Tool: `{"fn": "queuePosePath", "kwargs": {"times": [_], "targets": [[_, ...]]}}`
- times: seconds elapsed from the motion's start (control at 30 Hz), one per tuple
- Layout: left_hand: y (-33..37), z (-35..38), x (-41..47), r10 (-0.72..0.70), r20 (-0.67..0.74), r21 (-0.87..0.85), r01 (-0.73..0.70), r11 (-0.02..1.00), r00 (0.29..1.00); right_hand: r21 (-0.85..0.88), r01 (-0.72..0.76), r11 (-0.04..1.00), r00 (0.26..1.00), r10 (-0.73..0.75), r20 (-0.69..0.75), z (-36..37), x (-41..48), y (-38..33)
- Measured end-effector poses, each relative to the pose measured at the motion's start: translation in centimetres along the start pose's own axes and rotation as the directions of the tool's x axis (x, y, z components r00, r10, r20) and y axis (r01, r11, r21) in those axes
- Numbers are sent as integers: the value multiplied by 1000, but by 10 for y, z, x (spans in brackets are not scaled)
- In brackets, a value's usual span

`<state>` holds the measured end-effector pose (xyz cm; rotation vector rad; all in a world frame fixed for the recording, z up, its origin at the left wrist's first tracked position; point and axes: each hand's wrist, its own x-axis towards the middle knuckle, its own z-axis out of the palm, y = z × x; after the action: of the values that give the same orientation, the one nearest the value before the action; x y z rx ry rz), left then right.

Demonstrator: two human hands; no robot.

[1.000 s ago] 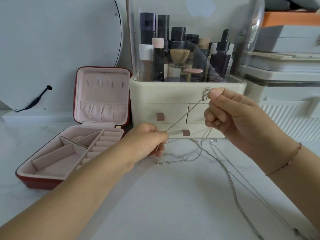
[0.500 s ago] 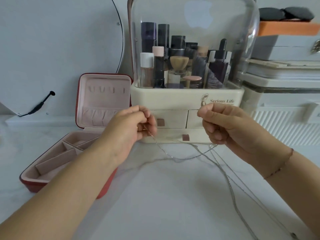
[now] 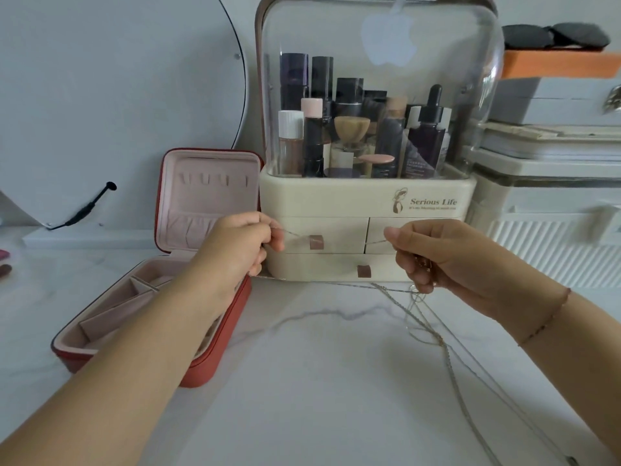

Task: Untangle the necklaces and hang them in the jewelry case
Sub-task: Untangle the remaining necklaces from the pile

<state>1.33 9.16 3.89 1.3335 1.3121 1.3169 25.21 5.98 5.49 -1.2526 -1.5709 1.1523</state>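
A thin silver necklace chain (image 3: 339, 281) is stretched almost level between my two hands, above the white marble table. My left hand (image 3: 240, 245) pinches one end near the red jewelry case (image 3: 215, 371), which lies open at the left with its pink lid upright and hooks along the lid's top. My right hand (image 3: 437, 255) pinches the other end and also holds the bunched chains. From it several silver necklaces (image 3: 447, 354) hang and trail across the table toward the lower right.
A cream cosmetics organizer (image 3: 366, 203) with a clear dome and small drawers stands right behind my hands. A round mirror (image 3: 117, 95) leans at the back left. White storage boxes (image 3: 551, 183) are stacked at the right. The marble table (image 3: 319, 381) spreads in front.
My hands have moved apart, the left one leftward toward the case, and the slack chain between them is now pulled taut. The view has tilted up a little.
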Motion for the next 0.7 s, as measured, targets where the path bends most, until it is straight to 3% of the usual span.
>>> {"fn": "queuePosePath", "kwargs": {"times": [0.13,0.3,0.5,0.7], "targets": [[-2,4,-6,62,83,237,-80,968,995,188,64,980,996,-74,50,2,-2,-3],[-3,14,-17,61,185,347,-123,930,981,332,75,940,986,-119,115,11,-5,-4],[-1,23,-27,30,406,168,-107,980,913,328,16,944,981,-78,176,21,-4,3],[-5,34,-35,-6,582,-8,13,1000,813,190,101,977,990,-118,79,26,-3,6]]}}
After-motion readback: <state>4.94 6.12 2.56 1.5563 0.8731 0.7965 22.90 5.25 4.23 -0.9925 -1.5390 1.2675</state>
